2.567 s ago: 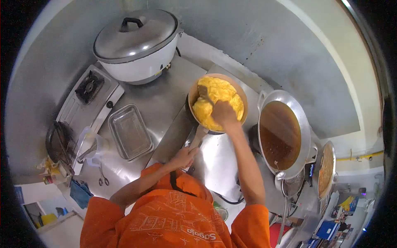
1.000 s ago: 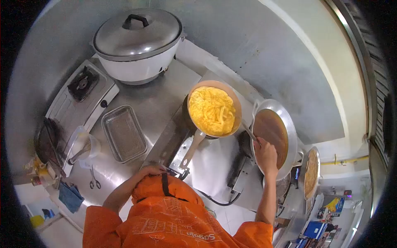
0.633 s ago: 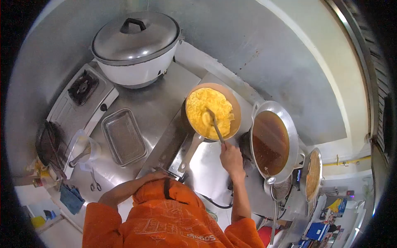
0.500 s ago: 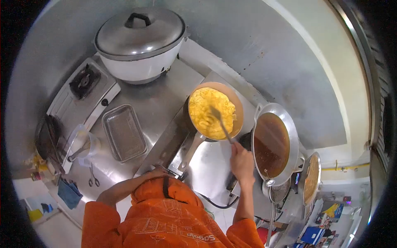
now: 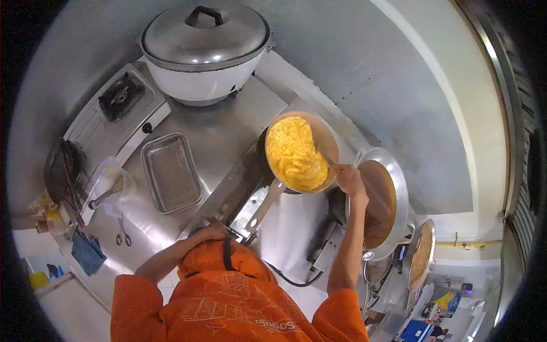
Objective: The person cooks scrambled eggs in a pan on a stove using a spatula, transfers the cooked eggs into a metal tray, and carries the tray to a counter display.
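My right hand [image 5: 350, 180] is closed around the handle of a spatula, over the right rim of a frying pan [image 5: 326, 137]. The spatula's blade is smeared by motion at the right edge of the egg. Soft, folded yellow scrambled egg [image 5: 293, 154] fills the pan's left and lower part, and the tan surface shows at upper right. The pan sits over a burner with its handle [image 5: 266, 210] pointing down toward me. My left hand [image 5: 212, 232] rests by the stove's front edge, near the metal fitting below the pan handle; its fingers are mostly hidden.
Right of the pan stands a large wok [image 5: 376, 199] of brown liquid, with another wide pan [image 5: 421, 256] beyond. A lidded rice cooker [image 5: 205, 62] is at the back. Leftward lie a metal tray [image 5: 171, 174], a small stove [image 5: 117, 114], a tub with a whisk [image 5: 111, 188] and scissors [image 5: 122, 235].
My right hand has moved up and right with the spatula, from below the pan to its right rim. The egg's right side has drawn in, baring more pan. The view has shifted slightly.
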A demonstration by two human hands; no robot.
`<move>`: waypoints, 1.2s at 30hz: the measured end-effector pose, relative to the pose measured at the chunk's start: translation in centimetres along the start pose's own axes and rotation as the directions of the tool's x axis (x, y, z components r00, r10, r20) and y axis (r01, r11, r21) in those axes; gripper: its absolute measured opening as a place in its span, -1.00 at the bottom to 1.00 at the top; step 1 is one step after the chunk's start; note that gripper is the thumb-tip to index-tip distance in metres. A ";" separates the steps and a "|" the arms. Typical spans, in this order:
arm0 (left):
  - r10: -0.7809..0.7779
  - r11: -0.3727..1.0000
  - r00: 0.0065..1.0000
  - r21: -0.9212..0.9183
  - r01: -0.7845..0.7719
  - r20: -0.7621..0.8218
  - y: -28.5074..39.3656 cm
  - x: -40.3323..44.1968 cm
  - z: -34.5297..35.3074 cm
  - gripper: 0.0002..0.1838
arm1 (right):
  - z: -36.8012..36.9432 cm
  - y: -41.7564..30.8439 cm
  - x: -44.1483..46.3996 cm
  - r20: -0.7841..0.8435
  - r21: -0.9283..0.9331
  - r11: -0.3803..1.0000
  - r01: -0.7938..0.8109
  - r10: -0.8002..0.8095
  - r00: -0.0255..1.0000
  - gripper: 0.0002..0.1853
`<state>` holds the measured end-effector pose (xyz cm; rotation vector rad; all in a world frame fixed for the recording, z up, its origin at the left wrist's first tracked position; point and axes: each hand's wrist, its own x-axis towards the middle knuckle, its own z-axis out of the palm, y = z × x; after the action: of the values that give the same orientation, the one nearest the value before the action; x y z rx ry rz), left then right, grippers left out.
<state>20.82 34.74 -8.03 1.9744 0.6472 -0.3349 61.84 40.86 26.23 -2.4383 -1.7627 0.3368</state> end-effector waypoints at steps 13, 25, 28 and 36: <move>-0.028 0.555 1.000 -0.832 0.014 -0.003 15.6 0.3 -13.0 -0.22 | -5.0 -4.8 -7.7 -0.211 -0.354 0.932 -0.077 0.000 0.978 -0.73; -0.161 0.125 0.974 -0.976 0.180 0.159 18.3 1.8 -12.9 -0.34 | -3.5 -3.4 -10.6 -0.229 -0.081 0.971 -0.226 0.202 0.952 -0.71; -0.225 0.398 0.969 -0.898 0.190 0.105 19.3 2.1 -12.9 -0.43 | -1.9 -1.5 -11.7 -0.139 -0.070 0.977 -0.204 0.193 0.971 -0.70; -0.347 0.489 0.938 -0.855 0.172 -0.009 21.2 0.9 -12.8 -0.41 | -1.9 -3.6 -12.7 -0.222 0.032 0.982 -0.187 0.190 0.956 -0.69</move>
<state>33.14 38.53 13.14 0.9367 1.0050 0.0194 55.24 30.04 30.33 -2.5277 -1.4392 0.0803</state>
